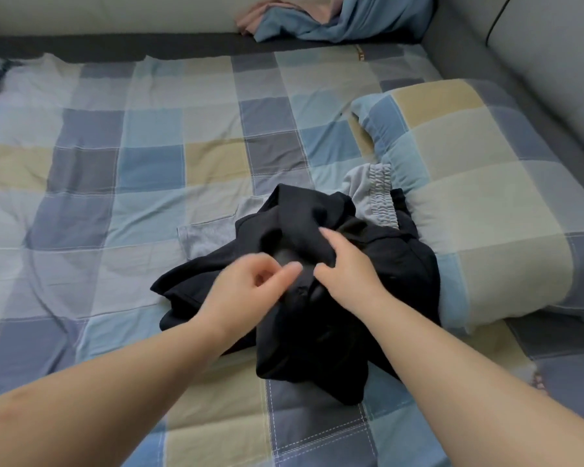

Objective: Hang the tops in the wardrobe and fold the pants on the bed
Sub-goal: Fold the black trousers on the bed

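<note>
both bare hands reach over a crumpled black garment (317, 318) on the checked bed sheet (98, 197). the left hand (246, 291) hovers with its grip loosely curled; the right hand (348, 274) pinches black cloth. grey elastic-waist pants (375, 193) lie beneath, beside a checked pillow (479, 197).

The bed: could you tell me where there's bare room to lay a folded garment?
The checked sheet left of the black garment is bare, out to the grey strip. The right is crowded: pillow, grey pants and both hands on the pile.
</note>
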`<state>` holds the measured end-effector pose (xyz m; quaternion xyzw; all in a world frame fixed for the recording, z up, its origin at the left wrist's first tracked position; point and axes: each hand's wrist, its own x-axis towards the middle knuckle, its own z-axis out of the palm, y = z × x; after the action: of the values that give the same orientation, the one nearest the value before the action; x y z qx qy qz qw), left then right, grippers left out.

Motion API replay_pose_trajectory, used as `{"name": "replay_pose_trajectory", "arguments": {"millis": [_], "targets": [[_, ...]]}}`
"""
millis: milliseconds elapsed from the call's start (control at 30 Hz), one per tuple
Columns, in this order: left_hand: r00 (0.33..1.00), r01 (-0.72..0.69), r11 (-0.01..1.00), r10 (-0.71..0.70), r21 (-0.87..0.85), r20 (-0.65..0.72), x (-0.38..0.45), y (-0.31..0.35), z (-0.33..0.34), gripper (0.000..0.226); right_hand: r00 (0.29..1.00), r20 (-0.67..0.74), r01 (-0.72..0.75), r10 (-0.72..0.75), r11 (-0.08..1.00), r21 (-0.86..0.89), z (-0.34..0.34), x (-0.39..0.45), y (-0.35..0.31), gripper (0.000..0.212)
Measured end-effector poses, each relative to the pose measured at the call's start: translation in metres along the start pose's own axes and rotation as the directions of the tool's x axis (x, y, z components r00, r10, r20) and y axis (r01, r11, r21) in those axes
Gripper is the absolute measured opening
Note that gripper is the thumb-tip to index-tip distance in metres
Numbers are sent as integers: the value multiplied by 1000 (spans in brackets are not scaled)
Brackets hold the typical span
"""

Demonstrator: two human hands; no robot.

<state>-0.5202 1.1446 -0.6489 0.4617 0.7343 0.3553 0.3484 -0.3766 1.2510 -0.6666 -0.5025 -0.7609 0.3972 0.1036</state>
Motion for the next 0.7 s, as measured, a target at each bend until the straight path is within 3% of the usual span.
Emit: {"name": "replay_pose_trajectory", "arguments": {"millis": [33, 100, 167, 233, 267, 333, 400, 433, 467, 500, 533, 567, 600, 633, 700], "targets": [[988, -32, 999, 30, -12, -150, 0, 4, -7, 43, 997, 63, 42, -39, 998, -52, 5, -8, -7, 64], [954, -141, 987, 157, 80, -256, 0, 14, -17, 38, 966, 220, 172, -134, 972, -163, 15, -30, -21, 59], [936, -281, 939, 314, 200, -162, 3, 19, -18, 30, 879, 399, 363, -261, 909, -204, 22, -51, -32, 56], [946, -317, 895, 322, 312, 38, 9, 16, -11, 35, 762, 541, 502, -357, 852, -145, 24, -68, -39, 49], [959, -282, 886, 248, 369, 137, 12, 13, -5, 41, 747, 544, 520, -382, 846, -120, 21, -74, -38, 40], [965, -123, 892, 7, 434, 260, 15, 5, 6, 50, 830, 352, 505, -432, 850, -148, 9, -77, -28, 18], [933, -13, 880, -161, 476, 323, 15, -3, 17, 53, 910, -32, 384, -414, 869, -312, -7, -69, -4, 13], [915, 17, 862, -217, 507, 339, 13, -6, 21, 56, 923, -198, 239, -329, 897, -372, -14, -62, 10, 19], [902, 45, 844, -264, 535, 342, 11, -9, 24, 58, 951, -271, 41, -147, 932, -361, -22, -58, 24, 35], [894, 67, 829, -297, 556, 335, 8, -11, 25, 61, 967, -211, -197, 145, 947, -254, -27, -55, 35, 53], [891, 82, 819, -315, 568, 326, 6, -13, 26, 62, 904, -25, -428, 427, 902, -62, -28, -55, 45, 65], [891, 89, 812, -323, 576, 318, 3, -14, 26, 63, 793, 233, -601, 562, 785, 152, -25, -59, 49, 66], [892, 90, 807, -325, 583, 313, 0, -14, 26, 63, 727, 407, -678, 553, 674, 293, -17, -63, 55, 58], [896, 84, 806, -319, 586, 310, -2, -13, 26, 64, 741, 439, -666, 509, 641, 381, -8, -67, 59, 50], [933, 56, 822, -246, 567, 263, -11, -8, 26, 64, 846, 310, -533, 434, 681, 502, 8, -74, 58, 44]]}}
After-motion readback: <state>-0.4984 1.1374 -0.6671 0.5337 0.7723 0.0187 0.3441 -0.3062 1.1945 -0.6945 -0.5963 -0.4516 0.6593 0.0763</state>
